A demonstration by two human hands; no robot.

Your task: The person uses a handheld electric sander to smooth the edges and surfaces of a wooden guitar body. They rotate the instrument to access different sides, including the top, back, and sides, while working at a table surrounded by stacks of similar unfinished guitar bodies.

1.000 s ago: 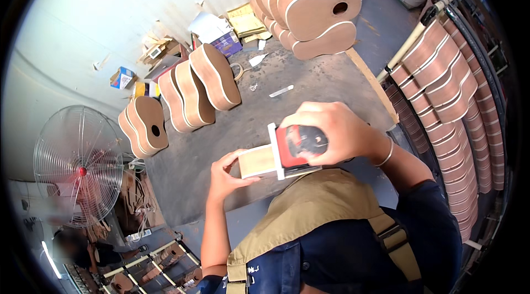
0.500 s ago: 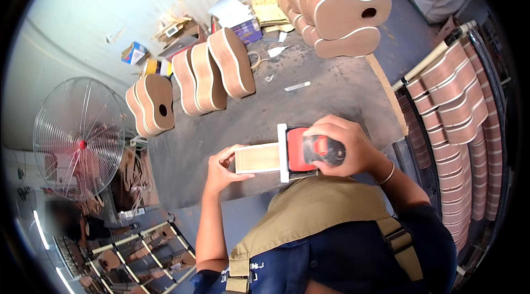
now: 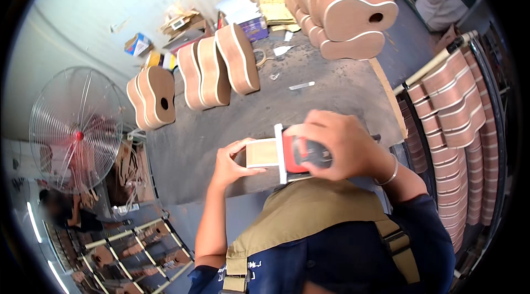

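Note:
A wooden ukulele body [image 3: 261,154] stands on edge at the near side of the worktable, its pale side with white-edged borders facing up. My left hand [image 3: 228,166] grips its left end, thumb on the near edge and fingers on the far edge. In my right hand [image 3: 351,146], slightly blurred, is a red and black palm sander [image 3: 293,153] with a white pad along its left edge. The sander lies over the right part of the body and hides it.
Several ukulele bodies [image 3: 203,72] stand on the dark worktable [image 3: 265,109]; more are stacked [image 3: 353,12] at back right. Boxes and papers lie along the wall. A large fan [image 3: 77,128] is at left, a loaded rack [image 3: 455,106] at right. Another person [image 3: 77,214] is far lower left.
The sander and my right hand have shifted left along the ukulele body, so less of its side shows. My left hand still grips its end. The whole view has shifted slightly.

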